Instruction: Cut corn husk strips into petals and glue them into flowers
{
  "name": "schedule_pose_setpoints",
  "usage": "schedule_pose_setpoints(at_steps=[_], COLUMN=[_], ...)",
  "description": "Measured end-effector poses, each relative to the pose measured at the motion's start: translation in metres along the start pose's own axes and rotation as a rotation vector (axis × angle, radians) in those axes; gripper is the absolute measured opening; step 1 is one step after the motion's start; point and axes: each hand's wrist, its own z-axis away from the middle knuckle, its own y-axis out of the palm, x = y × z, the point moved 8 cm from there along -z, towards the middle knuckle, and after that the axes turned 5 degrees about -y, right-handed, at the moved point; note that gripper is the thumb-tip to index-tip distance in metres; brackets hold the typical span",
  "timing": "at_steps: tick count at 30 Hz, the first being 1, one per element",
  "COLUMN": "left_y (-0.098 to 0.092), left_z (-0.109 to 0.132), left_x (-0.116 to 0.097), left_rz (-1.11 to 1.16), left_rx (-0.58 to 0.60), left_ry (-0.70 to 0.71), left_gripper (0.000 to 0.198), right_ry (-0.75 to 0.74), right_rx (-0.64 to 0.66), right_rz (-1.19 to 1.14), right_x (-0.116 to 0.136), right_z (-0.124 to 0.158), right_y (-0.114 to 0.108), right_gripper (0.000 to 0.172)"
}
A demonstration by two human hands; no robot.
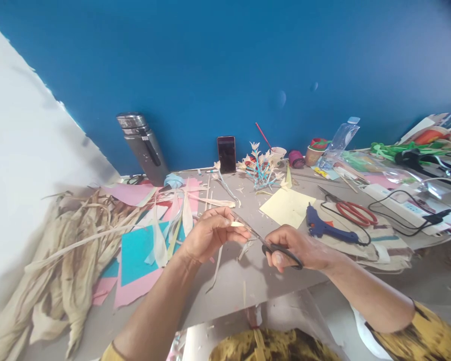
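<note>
Over the middle of the table, my left hand (214,233) pinches a small pale strip (237,224), perhaps dried husk, between thumb and fingers. My right hand (295,248) is wrapped round the black handles of a pair of scissors (261,239). The blades point up and left, close to the strip and the left fingertips; whether they touch it I cannot tell. Thin pale offcuts (244,249) lie on the table below. Behind the hands stands a bunch of pale flowers (261,168) on light-blue stems, with a single flower stem (225,183) lying to its left.
Dried husks (73,260) heap at left beside blue paper (137,253). A thermos (146,150) and phone (226,154) stand by the wall. At right lie yellow paper (287,206), a blue glue gun (328,226), red-handled scissors (355,213), a power strip (402,208) and cables.
</note>
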Motion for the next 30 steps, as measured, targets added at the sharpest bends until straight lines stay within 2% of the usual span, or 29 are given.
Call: schedule_pose_setpoints(at_steps=[30], left_y=[-0.002], left_z=[-0.0004], left_x=[0.0018], left_rz=[-0.017], left_rx=[-0.045], left_ry=[-0.028], left_gripper=[0.007], right_ry=[0.016], right_rx=[-0.035], right_rz=[-0.02], right_x=[-0.0095], right_z=[0.0028], right_y=[-0.0014], right_gripper=[0.06])
